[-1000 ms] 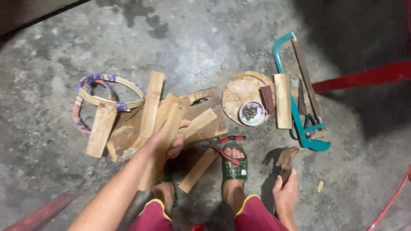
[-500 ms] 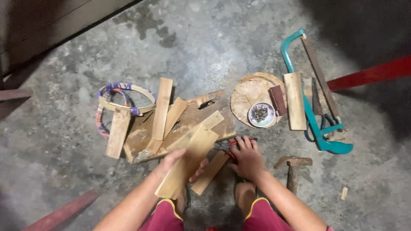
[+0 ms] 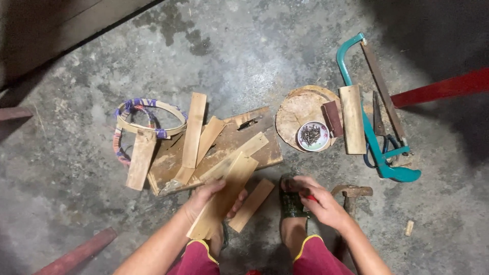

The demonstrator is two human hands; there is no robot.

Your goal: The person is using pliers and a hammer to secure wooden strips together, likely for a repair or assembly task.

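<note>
While the person is squatting over a rough grey concrete floor (image 3: 244, 46), the head camera is looking straight down on a small round bowl (image 3: 313, 136) with a white rim, which is holding a dark heap of small nails. That bowl is sitting on a round wooden block (image 3: 295, 109), beside a dark reddish slab (image 3: 333, 117) and a pale plank (image 3: 352, 119) that is lying partly over the block's right edge. Right of these a teal-framed saw (image 3: 374, 147) is lying flat.

The left hand (image 3: 211, 198) is gripping a long pale wooden strip (image 3: 224, 196), fingers wrapped over its upper face and thumb under, with the strip's far end resting by a flat brown board (image 3: 224, 153). Several more strips are lying across that board, and a hoop (image 3: 147, 119) wound with coloured tape is sitting at its left. The right hand (image 3: 318, 201) is resting over a green sandal (image 3: 291, 203), fingers curled closed on a small red-handled object (image 3: 311, 198) that I cannot identify. A hammer (image 3: 351, 192) is lying just right of that hand. Red bars are crossing the floor's corners.
</note>
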